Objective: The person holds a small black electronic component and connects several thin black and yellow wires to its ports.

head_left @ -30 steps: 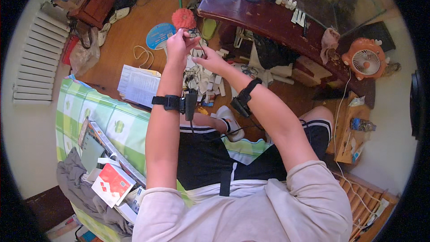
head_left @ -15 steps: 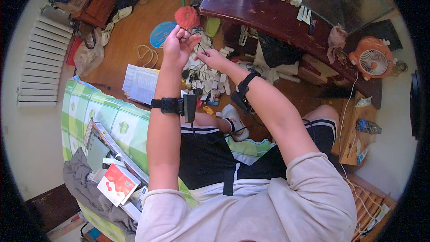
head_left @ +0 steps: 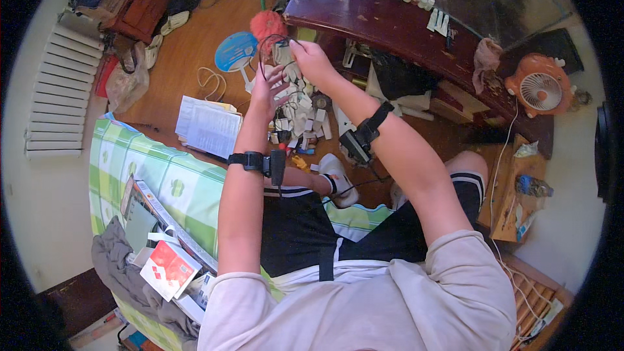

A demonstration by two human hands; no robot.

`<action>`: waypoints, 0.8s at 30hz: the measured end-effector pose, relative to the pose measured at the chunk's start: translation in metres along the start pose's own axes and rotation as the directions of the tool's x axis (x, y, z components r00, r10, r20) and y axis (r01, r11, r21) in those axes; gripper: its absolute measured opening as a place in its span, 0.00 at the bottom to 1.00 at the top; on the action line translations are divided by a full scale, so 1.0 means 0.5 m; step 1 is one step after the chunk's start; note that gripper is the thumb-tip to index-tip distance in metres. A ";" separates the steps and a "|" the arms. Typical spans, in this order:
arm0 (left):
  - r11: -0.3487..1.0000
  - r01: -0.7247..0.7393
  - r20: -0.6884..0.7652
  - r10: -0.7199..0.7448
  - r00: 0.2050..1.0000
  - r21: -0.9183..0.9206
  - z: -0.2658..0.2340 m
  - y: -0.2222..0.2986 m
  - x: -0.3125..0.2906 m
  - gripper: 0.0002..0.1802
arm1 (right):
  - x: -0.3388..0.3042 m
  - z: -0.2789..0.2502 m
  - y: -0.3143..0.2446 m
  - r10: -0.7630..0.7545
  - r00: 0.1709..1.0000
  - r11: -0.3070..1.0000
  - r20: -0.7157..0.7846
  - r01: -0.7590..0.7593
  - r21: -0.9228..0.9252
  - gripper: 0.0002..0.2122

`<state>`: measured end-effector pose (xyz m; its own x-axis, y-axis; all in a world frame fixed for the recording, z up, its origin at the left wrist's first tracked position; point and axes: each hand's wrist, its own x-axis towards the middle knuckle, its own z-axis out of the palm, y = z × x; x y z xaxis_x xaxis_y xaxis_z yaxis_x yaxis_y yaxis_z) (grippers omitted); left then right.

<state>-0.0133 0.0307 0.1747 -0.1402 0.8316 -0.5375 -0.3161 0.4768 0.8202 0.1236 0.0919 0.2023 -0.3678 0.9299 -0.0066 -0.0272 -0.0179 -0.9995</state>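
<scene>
A thin black cable [head_left: 260, 52] arcs in a loop between my two hands, above the clutter on the floor. My right hand [head_left: 312, 64] is closed, pinching the cable at the top of the loop. Lower and to the left, my left hand [head_left: 265, 93] holds the cable loosely at the thumb side, its other fingers spread and partly curled. Where the cable runs inside the left palm is hidden. Each forearm wears a black strap with a small black device [head_left: 276, 168]. A wire hangs from these devices toward my lap.
Small boxes and white scraps [head_left: 302, 114] litter the floor below. Around them are papers [head_left: 211, 127], a blue fan [head_left: 235, 51] and a fluffy red ball [head_left: 268, 24]. A dark red desk [head_left: 383, 10] stands right, with an orange electric fan [head_left: 541, 90]. A green checked cloth [head_left: 175, 169] lies left.
My right hand has moved up and away, drawing the cable into a wider loop. My left hand has dropped lower, and its fingers have spread.
</scene>
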 end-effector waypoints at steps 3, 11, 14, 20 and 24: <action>0.999 -0.002 -0.059 0.005 0.998 0.039 0.032 -0.022 -0.010 0.45 | 0.001 -0.009 -0.041 -0.064 0.997 0.996 -0.038 0.066 0.059 0.15; 0.947 -0.038 0.205 -0.029 0.978 0.318 0.075 -0.012 -0.056 0.42 | 0.009 -0.029 -0.136 -0.158 0.985 0.969 -0.073 0.169 0.179 0.12; 0.969 0.029 0.291 -0.101 0.951 0.244 0.050 -0.028 -0.039 0.37 | 0.010 -0.031 -0.144 -0.167 0.982 0.980 -0.083 0.175 0.096 0.14; 0.997 -0.052 -0.041 0.049 0.998 -0.053 0.085 0.024 -0.060 0.31 | -0.010 -0.071 -0.055 -0.199 0.967 0.958 -0.157 0.159 -0.237 0.14; 0.978 -0.207 -0.109 0.209 0.972 0.029 0.102 0.066 -0.100 0.26 | -0.056 -0.078 0.014 0.101 0.995 0.975 0.001 -0.099 -0.199 0.11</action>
<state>0.0309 0.0195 0.2388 -0.3047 0.8766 -0.3725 -0.2528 0.3026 0.9190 0.1699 0.0799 0.1944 -0.3692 0.9232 -0.1073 0.1943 -0.0363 -0.9803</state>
